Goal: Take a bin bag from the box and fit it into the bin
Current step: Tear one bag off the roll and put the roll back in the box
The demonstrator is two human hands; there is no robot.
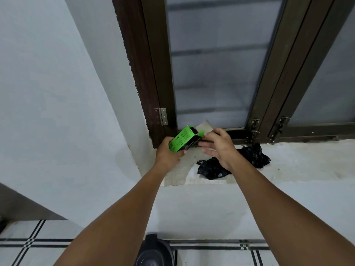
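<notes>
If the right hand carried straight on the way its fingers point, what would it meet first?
Probably the green box held by the left hand: the right hand points leftward at its open end, its fingers already at the flap.

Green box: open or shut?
Open: the green box, in the left hand, has its end flap lifted at the right hand.

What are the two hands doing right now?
Left hand: closed around the green box.
Right hand: at the box's open flap; whether it grips the flap cannot be told.
</notes>
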